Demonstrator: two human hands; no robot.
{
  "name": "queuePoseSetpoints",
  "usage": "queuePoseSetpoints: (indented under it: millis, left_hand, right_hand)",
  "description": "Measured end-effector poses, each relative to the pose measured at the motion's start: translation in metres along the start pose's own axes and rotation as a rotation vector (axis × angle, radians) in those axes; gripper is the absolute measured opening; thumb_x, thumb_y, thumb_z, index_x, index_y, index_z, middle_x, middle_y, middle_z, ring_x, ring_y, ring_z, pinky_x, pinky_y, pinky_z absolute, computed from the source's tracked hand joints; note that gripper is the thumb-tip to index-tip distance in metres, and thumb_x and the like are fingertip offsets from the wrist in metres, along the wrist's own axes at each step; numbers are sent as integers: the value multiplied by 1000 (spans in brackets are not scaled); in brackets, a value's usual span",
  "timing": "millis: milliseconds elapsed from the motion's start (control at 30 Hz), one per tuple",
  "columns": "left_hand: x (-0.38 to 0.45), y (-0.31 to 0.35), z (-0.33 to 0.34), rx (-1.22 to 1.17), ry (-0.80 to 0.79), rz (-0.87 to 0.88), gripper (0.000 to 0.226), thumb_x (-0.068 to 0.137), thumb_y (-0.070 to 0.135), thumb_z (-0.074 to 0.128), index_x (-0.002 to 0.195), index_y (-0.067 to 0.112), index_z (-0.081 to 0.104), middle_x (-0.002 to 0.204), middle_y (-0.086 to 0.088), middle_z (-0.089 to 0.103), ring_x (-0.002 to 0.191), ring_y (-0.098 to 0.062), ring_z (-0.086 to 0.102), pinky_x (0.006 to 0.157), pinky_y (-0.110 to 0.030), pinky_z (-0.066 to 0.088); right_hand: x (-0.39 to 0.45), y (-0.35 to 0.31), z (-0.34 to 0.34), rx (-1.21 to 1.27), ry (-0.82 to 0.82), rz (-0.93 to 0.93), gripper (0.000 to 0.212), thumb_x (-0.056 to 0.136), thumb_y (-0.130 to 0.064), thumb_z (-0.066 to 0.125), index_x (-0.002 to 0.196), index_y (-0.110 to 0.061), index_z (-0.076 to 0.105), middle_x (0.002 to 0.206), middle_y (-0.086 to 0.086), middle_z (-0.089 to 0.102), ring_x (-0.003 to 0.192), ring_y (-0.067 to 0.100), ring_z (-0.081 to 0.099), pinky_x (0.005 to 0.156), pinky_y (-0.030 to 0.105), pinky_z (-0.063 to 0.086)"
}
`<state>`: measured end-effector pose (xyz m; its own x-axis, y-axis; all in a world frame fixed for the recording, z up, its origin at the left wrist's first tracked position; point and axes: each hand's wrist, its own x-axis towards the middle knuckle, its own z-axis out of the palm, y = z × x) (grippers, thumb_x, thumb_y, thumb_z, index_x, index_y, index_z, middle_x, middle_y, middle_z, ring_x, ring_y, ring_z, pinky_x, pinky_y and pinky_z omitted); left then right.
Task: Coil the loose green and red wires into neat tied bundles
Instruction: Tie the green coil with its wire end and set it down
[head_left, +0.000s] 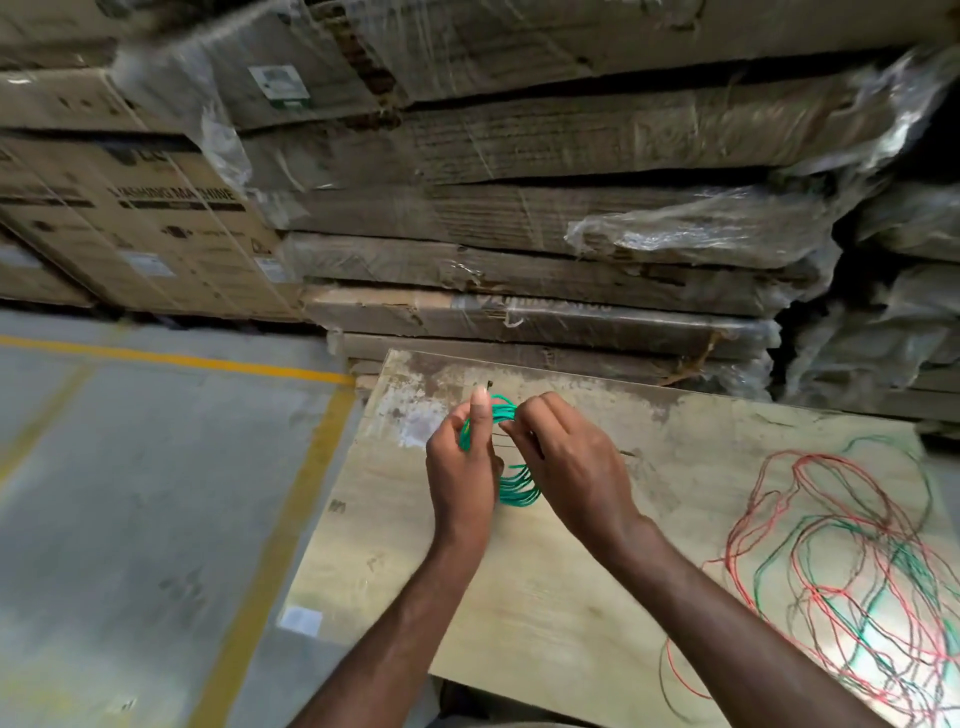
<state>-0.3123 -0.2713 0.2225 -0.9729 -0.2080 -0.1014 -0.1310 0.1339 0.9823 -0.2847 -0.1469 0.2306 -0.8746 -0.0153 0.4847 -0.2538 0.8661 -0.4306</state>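
Observation:
A small coil of green wire (514, 486) hangs between both hands above a plywood board (519, 597). My left hand (460, 462) grips the coil's left side, with its thumb pointing up. My right hand (569, 462) pinches the coil's top strands near the loose wire end. Part of the coil is hidden behind the fingers. A loose tangle of red and green wires (852, 566) lies spread on the board at the right, reaching the frame's edge.
Stacked flat cardboard boxes wrapped in plastic film (519, 208) rise directly behind the board. A large printed carton (140, 218) stands at the left. Grey concrete floor with yellow painted lines (291, 519) lies left of the board.

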Motion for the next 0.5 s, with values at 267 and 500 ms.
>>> queuePoseSetpoints:
  millis: [267, 500]
  left_hand:
    - [-6, 14, 7, -140, -100, -85, 22, 104, 33, 72, 93, 18, 84, 66, 10, 62, 67, -18, 49, 55, -30, 44]
    - [6, 2, 2, 29, -64, 68, 34, 107, 38, 64, 85, 15, 77, 70, 1, 70, 65, -9, 56, 65, -35, 48]
  right_hand:
    - [-12, 4, -15, 6, 4, -27, 22, 108, -28, 64, 94, -18, 50, 91, 2, 55, 64, 25, 51, 44, 46, 48]
    - [-5, 5, -55, 626, -137, 211, 13, 92, -10, 84, 98, -17, 75, 94, -6, 76, 87, 13, 74, 81, 38, 64]
